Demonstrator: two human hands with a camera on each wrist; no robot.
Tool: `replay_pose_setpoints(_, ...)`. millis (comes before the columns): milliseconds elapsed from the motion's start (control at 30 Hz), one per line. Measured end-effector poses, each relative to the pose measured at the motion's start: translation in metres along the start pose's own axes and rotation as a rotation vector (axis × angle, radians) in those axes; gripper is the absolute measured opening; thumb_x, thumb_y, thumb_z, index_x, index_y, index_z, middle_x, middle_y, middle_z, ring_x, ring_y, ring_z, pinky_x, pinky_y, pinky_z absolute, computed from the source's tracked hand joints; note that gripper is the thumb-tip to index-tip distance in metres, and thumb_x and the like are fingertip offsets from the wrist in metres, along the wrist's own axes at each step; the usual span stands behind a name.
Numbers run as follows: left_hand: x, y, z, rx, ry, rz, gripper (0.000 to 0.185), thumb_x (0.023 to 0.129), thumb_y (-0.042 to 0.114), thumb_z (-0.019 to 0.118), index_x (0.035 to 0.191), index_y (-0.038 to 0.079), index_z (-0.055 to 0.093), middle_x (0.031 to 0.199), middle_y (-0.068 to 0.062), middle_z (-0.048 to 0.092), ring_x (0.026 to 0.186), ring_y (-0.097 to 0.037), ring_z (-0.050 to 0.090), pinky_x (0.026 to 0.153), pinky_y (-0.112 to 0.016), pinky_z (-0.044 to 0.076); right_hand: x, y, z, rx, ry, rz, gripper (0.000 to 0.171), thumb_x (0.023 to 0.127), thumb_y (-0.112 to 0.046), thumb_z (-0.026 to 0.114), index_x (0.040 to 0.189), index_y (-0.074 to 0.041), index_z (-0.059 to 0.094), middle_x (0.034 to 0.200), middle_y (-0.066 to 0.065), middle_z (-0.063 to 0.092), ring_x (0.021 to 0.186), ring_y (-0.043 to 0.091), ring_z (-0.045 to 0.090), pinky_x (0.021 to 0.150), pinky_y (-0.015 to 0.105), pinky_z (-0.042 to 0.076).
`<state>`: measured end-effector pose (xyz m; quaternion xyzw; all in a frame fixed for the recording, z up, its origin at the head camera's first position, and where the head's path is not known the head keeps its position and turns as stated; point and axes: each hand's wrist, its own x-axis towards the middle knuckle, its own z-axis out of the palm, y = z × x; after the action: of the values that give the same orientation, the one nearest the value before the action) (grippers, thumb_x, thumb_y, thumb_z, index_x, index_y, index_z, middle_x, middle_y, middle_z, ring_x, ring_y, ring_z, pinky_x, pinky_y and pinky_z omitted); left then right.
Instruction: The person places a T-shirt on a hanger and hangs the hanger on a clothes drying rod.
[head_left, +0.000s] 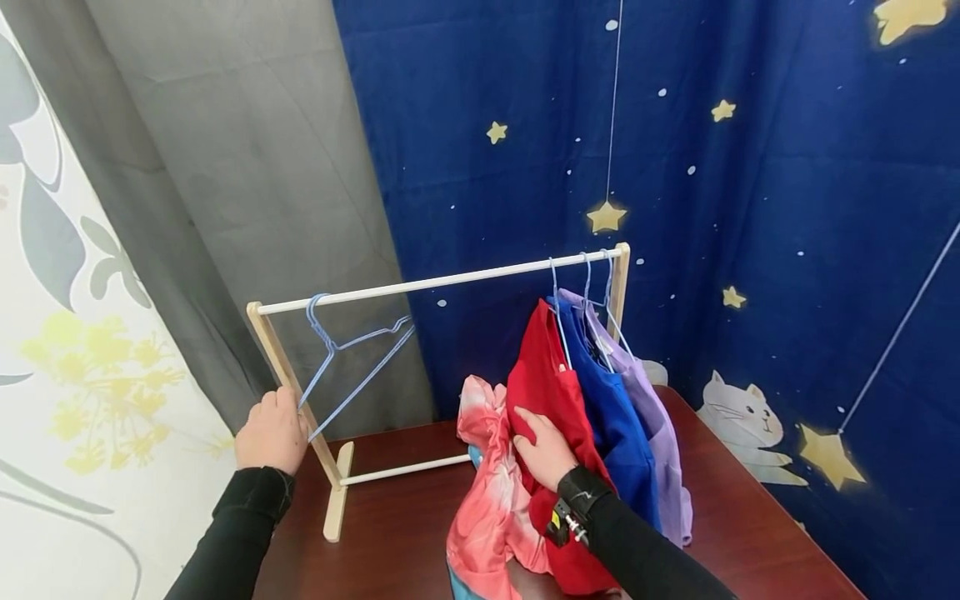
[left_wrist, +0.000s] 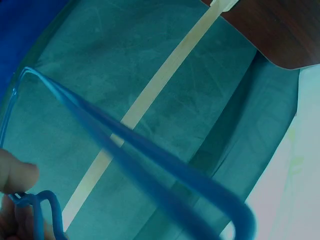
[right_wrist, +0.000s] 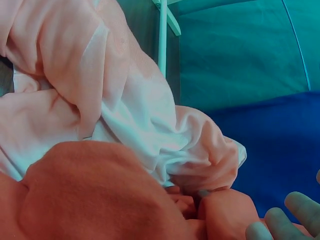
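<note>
Three shirts point(head_left: 607, 400) hang; left hand point(head_left: 272, 433) grips hanger point(head_left: 352, 362), right hand point(head_left: 547, 450) flat on red.

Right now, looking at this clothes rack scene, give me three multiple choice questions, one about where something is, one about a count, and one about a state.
1. Where does the empty blue hanger hang?
A. At the rail's left end
B. Among the hung garments at the right end
C. Flat on the table

2. How many garments hang from the rail?
A. One
B. Three
C. Five

3. What is the right hand doing?
A. Gripping the rack's post
B. Hanging idle, off the clothes
C. Resting with straight fingers on the red garment

Answers: 1 A, the hanger's hook sits on the rail near the left post, and the left hand holds its lower corner. 2 B, the red garment, a blue one and a lilac one hang side by side. 3 C, the head view shows the fingers spread flat on the red cloth.
</note>
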<state>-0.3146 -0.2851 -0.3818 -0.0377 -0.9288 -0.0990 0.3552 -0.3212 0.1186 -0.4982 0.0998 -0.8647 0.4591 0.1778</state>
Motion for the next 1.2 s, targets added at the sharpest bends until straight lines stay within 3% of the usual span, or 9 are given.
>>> replay_pose_setpoints(233, -0.011, 0.009, -0.004, -0.008, -0.058, -0.008, 0.007, 0.092, 0.009, 0.057, 0.092, 0.002, 0.056, 0.081, -0.018, 0.059, 0.069, -0.042, 0.060, 0.048, -0.056, 0.044, 0.000, 0.002, -0.001, 0.004, -0.023, 0.031, 0.049, 0.096, -0.009, 0.060, 0.144, -0.005, 0.055, 0.135, 0.019, 0.057, 0.127, 0.037, 0.054, 0.106, 0.053, 0.041)
replay_pose_setpoints(367, -0.014, 0.024, -0.010, -0.126, -0.144, -0.030, 0.007, 0.095, 0.012, 0.055, 0.090, 0.007, 0.055, 0.077, -0.012, 0.060, 0.062, -0.033, 0.060, 0.051, -0.051, 0.044, 0.000, 0.002, 0.001, -0.003, -0.021, 0.021, 0.048, 0.095, -0.009, 0.060, 0.142, -0.005, 0.057, 0.134, 0.019, 0.058, 0.125, 0.036, 0.055, 0.105, 0.052, 0.042)
replay_pose_setpoints(467, -0.014, 0.034, -0.011, -0.317, -0.286, -0.073, 0.005, 0.100, 0.010, 0.048, 0.097, 0.006, 0.050, 0.087, -0.012, 0.064, 0.066, -0.025, 0.064, 0.057, -0.043, 0.048, 0.000, 0.002, 0.002, -0.001, -0.027, 0.018, 0.046, 0.094, -0.009, 0.060, 0.140, -0.004, 0.058, 0.132, 0.019, 0.059, 0.124, 0.035, 0.056, 0.104, 0.051, 0.043)
replay_pose_setpoints(567, -0.015, 0.041, -0.009, -0.567, -0.439, -0.163, 0.005, 0.103, 0.004, 0.039, 0.106, 0.003, 0.042, 0.104, -0.020, 0.064, 0.072, -0.024, 0.069, 0.059, -0.037, 0.052, 0.000, 0.002, 0.003, -0.001, -0.036, 0.020, 0.045, 0.094, -0.009, 0.060, 0.139, -0.004, 0.059, 0.132, 0.019, 0.060, 0.125, 0.035, 0.056, 0.104, 0.051, 0.043)
replay_pose_setpoints(700, -0.014, 0.049, -0.006, -0.848, -0.557, -0.291, 0.012, 0.104, -0.004, 0.030, 0.115, 0.000, 0.033, 0.114, -0.025, 0.052, 0.076, -0.027, 0.069, 0.058, -0.036, 0.055, -0.002, 0.002, 0.004, 0.011, -0.052, 0.033, 0.044, 0.094, -0.009, 0.060, 0.137, -0.002, 0.059, 0.132, 0.019, 0.060, 0.123, 0.035, 0.057, 0.103, 0.051, 0.044)
replay_pose_setpoints(800, -0.012, 0.055, -0.005, -0.965, -0.588, -0.347, 0.019, 0.102, -0.008, 0.028, 0.119, 0.001, 0.029, 0.114, -0.023, 0.045, 0.078, -0.027, 0.068, 0.063, -0.041, 0.057, -0.003, 0.002, 0.004, 0.026, -0.059, 0.031, 0.043, 0.094, -0.008, 0.060, 0.136, 0.000, 0.059, 0.130, 0.021, 0.060, 0.119, 0.037, 0.059, 0.101, 0.052, 0.045)
replay_pose_setpoints(900, -0.009, 0.060, -0.004, -1.023, -0.594, -0.365, 0.025, 0.098, -0.009, 0.027, 0.119, 0.003, 0.027, 0.113, -0.021, 0.041, 0.078, -0.025, 0.065, 0.065, -0.045, 0.057, -0.005, 0.002, 0.004, 0.041, -0.069, 0.033, 0.043, 0.094, -0.007, 0.060, 0.135, 0.001, 0.058, 0.130, 0.022, 0.060, 0.117, 0.039, 0.060, 0.100, 0.053, 0.046)
replay_pose_setpoints(1000, -0.007, 0.065, -0.006, -1.001, -0.559, -0.348, 0.027, 0.096, -0.008, 0.030, 0.120, 0.004, 0.027, 0.115, -0.022, 0.041, 0.078, -0.023, 0.063, 0.063, -0.045, 0.056, -0.007, 0.003, 0.003, 0.056, -0.083, 0.044, 0.042, 0.094, -0.007, 0.060, 0.136, 0.001, 0.058, 0.131, 0.021, 0.060, 0.120, 0.039, 0.059, 0.100, 0.053, 0.046)
replay_pose_setpoints(1200, -0.013, 0.076, -0.013, -0.852, -0.458, -0.287, 0.029, 0.094, -0.003, 0.039, 0.121, 0.004, 0.032, 0.118, -0.021, 0.049, 0.080, -0.020, 0.062, 0.059, -0.040, 0.053, -0.009, 0.003, 0.004, 0.085, -0.077, 0.026, 0.041, 0.095, -0.006, 0.060, 0.134, 0.002, 0.059, 0.130, 0.021, 0.060, 0.119, 0.041, 0.059, 0.099, 0.053, 0.046)
